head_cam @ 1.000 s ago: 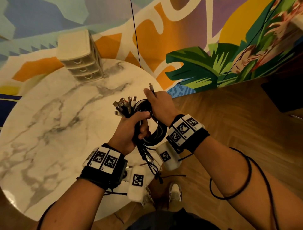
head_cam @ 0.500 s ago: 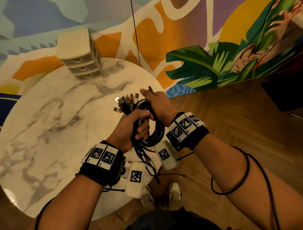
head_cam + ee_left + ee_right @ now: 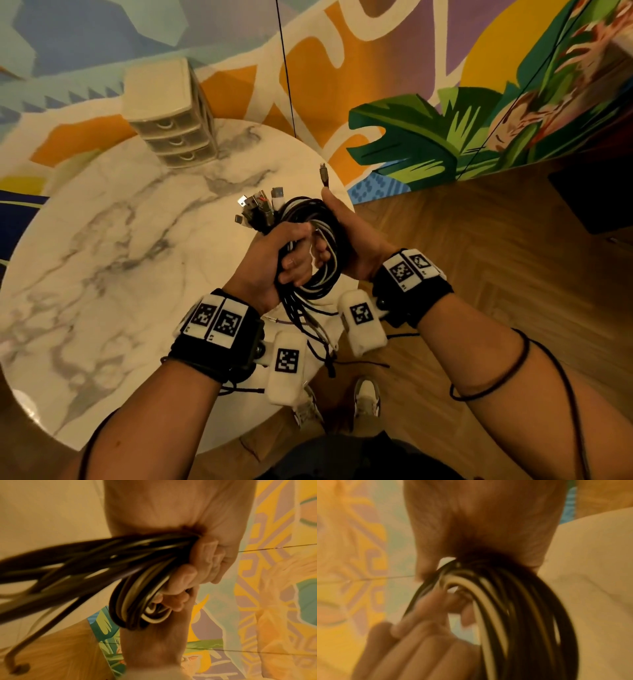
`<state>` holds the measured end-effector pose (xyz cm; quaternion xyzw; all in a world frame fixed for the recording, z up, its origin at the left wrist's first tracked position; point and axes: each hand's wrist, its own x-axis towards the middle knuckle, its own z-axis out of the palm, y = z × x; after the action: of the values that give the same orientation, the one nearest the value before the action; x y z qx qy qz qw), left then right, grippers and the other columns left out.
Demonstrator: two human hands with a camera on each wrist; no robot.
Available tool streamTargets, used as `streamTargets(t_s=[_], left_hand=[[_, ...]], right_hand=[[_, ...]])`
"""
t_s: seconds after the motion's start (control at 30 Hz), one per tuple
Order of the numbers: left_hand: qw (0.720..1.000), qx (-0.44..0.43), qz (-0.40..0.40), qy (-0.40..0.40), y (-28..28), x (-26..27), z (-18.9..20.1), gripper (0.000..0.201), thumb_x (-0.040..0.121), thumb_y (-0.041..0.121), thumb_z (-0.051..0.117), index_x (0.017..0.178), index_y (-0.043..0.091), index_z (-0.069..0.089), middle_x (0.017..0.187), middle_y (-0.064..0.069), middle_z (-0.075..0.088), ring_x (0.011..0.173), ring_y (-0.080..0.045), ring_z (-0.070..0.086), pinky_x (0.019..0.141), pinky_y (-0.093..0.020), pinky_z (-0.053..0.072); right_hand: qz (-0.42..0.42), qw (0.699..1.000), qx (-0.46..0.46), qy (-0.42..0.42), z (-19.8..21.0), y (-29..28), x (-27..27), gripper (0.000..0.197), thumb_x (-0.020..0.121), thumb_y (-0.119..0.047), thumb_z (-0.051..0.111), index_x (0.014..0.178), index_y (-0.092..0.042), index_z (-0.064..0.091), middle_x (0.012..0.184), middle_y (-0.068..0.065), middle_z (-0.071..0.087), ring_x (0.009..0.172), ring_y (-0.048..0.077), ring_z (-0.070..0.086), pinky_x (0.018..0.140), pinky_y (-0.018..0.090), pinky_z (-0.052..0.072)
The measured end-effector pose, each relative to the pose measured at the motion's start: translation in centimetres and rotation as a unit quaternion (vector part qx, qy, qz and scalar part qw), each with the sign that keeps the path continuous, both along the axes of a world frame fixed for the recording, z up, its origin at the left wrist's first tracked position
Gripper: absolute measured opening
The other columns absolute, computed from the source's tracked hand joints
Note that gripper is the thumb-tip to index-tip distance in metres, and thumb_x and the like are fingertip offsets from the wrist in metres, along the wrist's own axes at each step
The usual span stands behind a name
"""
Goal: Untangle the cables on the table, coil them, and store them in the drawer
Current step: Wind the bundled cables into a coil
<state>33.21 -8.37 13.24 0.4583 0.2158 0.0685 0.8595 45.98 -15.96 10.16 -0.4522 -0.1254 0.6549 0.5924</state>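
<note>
Loose tails: the uncoiled ends (image 3: pixel 308 329) hang below both wrists, over the near edge of the table (image 3: pixel 102 274), nearest the person.
Left hand: the left hand (image 3: pixel 274 263) has its fingers (image 3: pixel 204 555) wrapped tight round the cable bundle (image 3: pixel 318 246), clamping the gathered strands in the fist.
Right hand: the right hand (image 3: pixel 352 240) holds the far-right side of the same loop; its fingers (image 3: pixel 320 251) curl in through the coil, and it pinches a single strand whose plug (image 3: pixel 323 174) stands straight up above the hand.
Bundle: held in the air between the two hands, over the right part of the table, black and white strands looped together; the coil's long axis runs roughly near to far.
Connector ends: a cluster of plugs (image 3: pixel 260 205) fans out just beyond the left fist, pointing away from the person.
Drawer unit: the small three-drawer chest (image 3: pixel 171 116) stands at the far edge of the table, well apart from the hands, ahead and to the left; all drawers look closed.
Key relation: the chest lies on the left hand's side, so by my judgement the left hand is nearer to it, yet it is the one clamping the coil; the right hand would more easily let go to pull a drawer.
</note>
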Motion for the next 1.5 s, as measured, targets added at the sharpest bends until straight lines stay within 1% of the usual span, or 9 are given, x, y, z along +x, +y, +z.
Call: streamTargets(t_s=[0.27,0.37,0.5,0.57,0.67,0.83,1.0,1.1,1.5], left_hand=[[1.0,-0.007,0.003,0.011,0.5,-0.3,0.0,0.027,0.086,0.018,0.048,0.061,0.012,0.043,0.037,0.005,0.029,0.028,-0.008,0.02,0.037,-0.024,0.018],[0.998,-0.018,0.052,-0.016,1.6,-0.5,0.6,0.022,0.086,0.019,0.046,0.067,0.013,0.035,0.036,0.006,0.028,0.027,-0.008,0.021,0.036,-0.023,0.017],[0.994,0.003,0.092,-0.056,2.8,-0.5,2.6,0.022,0.089,0.018,0.041,0.068,0.013,0.039,0.036,0.008,0.029,0.028,-0.008,0.02,0.037,-0.026,0.016],[0.994,-0.001,0.078,-0.07,2.2,-0.3,3.2,0.021,0.088,0.018,0.042,0.068,0.013,0.039,0.036,0.007,0.029,0.028,-0.008,0.02,0.037,-0.026,0.016],[0.996,-0.002,0.029,-0.087,1.4,-0.3,3.9,0.018,0.083,0.017,0.047,0.069,0.012,0.038,0.036,0.006,0.029,0.027,-0.008,0.021,0.036,-0.024,0.018],[0.996,0.038,-0.031,-0.074,2.0,-2.0,4.0,0.023,0.078,0.02,0.054,0.068,0.009,0.036,0.035,0.004,0.029,0.025,-0.01,0.022,0.035,-0.021,0.021],[0.979,0.187,-0.052,0.059,-0.2,-2.8,2.8,0.034,0.073,0.016,0.066,0.069,-0.01,0.045,0.037,-0.001,0.034,0.027,-0.012,0.026,0.036,-0.015,0.023],[0.938,0.33,-0.023,0.108,-0.8,-2.2,1.9,0.02,0.083,0.003,0.063,0.065,0.009,0.055,0.044,0.001,0.05,0.037,-0.013,0.044,0.044,-0.018,0.035],[0.887,0.423,0.098,0.161,-2.1,-1.1,-0.7,0.016,0.081,0.017,0.071,0.091,0.027,0.065,0.077,0.0,0.062,0.072,-0.016,0.056,0.069,-0.029,0.044]], right_hand=[[-0.051,0.998,0.016,0.025,-0.1,-0.1,-1.2,0.065,0.084,-0.071,0.036,0.06,-0.012,0.047,0.047,-0.002,0.033,0.044,0.013,0.029,0.054,0.024,0.032],[-0.087,0.993,0.019,0.082,-1.9,-0.8,-1.9,0.079,0.073,-0.074,0.051,0.111,-0.005,0.058,0.103,0.015,0.056,0.102,0.028,0.051,0.101,0.04,0.034],[0.087,0.994,0.036,-0.06,-2.8,-1.9,-4.9,0.06,0.081,-0.034,0.065,0.129,-0.002,0.05,0.129,0.009,0.056,0.125,0.026,0.05,0.103,0.035,0.04],[0.175,0.96,0.02,-0.217,-1.8,-1.2,-6.3,0.014,0.084,-0.016,0.067,0.097,-0.013,0.065,0.098,-0.007,0.069,0.098,0.007,0.064,0.09,0.021,0.05],[0.237,0.894,-0.035,-0.379,-0.9,-0.2,-6.5,0.029,0.088,-0.016,0.064,0.067,-0.028,0.047,0.064,-0.011,0.051,0.048,-0.008,0.052,0.056,0.015,0.046],[0.319,0.745,-0.102,-0.577,-3.6,-0.2,-2.8,0.029,0.088,-0.026,0.058,0.096,0.0,0.064,0.097,0.021,0.064,0.091,0.035,0.061,0.083,0.045,0.05],[0.349,0.649,-0.166,-0.655,-3.0,0.9,1.1,0.033,0.084,-0.042,0.054,0.098,-0.014,0.065,0.092,0.007,0.065,0.084,0.028,0.06,0.08,0.042,0.052],[0.341,0.622,-0.214,-0.672,-0.9,0.6,2.5,0.029,0.085,-0.036,0.057,0.09,-0.008,0.065,0.08,0.008,0.062,0.076,0.027,0.058,0.068,0.034,0.048],[0.08,0.909,-0.125,-0.389,2.1,-1.0,2.8,0.026,0.093,-0.015,0.049,0.069,-0.007,0.054,0.06,0.009,0.041,0.047,0.015,0.04,0.044,0.021,0.04]])
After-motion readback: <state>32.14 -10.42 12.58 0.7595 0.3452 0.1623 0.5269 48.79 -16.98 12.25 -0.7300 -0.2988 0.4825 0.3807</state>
